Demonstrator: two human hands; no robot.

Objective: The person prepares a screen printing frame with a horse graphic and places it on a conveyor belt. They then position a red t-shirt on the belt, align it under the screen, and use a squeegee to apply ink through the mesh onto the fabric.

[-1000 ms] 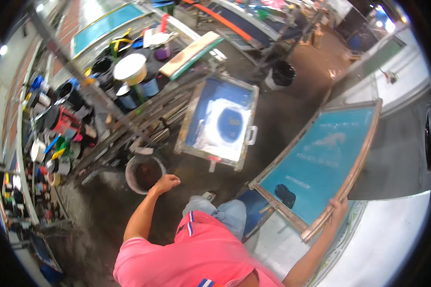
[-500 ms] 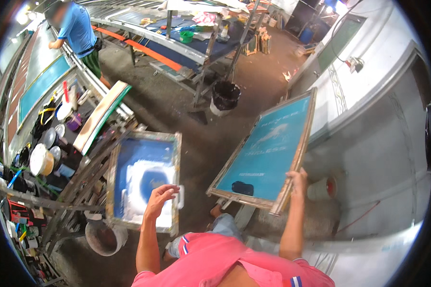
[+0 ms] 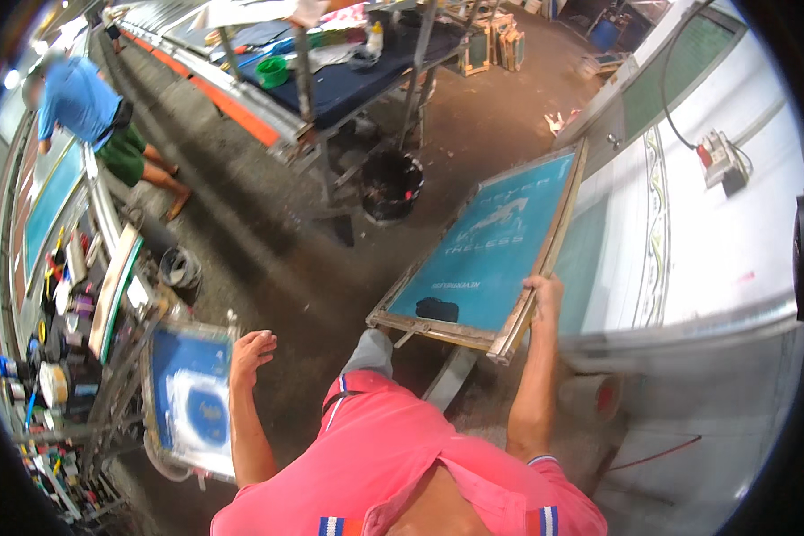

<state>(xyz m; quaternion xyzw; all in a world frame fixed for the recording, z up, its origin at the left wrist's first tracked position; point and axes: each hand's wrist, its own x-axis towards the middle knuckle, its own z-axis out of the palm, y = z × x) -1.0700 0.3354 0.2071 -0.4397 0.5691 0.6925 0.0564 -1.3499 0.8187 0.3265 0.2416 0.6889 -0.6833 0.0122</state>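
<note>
you are gripping the teal printing screen (image 3: 496, 250) with your right hand (image 3: 543, 295), fingers closed around the right side of its wooden frame near the lower corner. the screen is tilting up off the floor, leaning toward the white wall (image 3: 741, 223) on your right, with a dark patch near its bottom edge.

your left hand (image 3: 252, 347) is hanging free, fingers loosely spread and holding nothing, just above the concrete floor (image 3: 268, 241) and beside the blue-and-white screen (image 3: 190, 397) that is resting against the rack of ink pots (image 3: 54, 357).

a second ago that left hand was reaching down toward a bucket by the rack; half a second ago it was right over the blue-and-white screen. now it is pulling clear of it, and the view is swinging rightward, so the teal screen is sitting nearer the centre. my reading is that you are leaving the smaller screen where it stands and carrying on with the teal one alone.

a black bin (image 3: 391, 183) is standing under the long table (image 3: 348, 80) ahead, and another person in a blue shirt (image 3: 85, 103) is working far off to the left.
</note>
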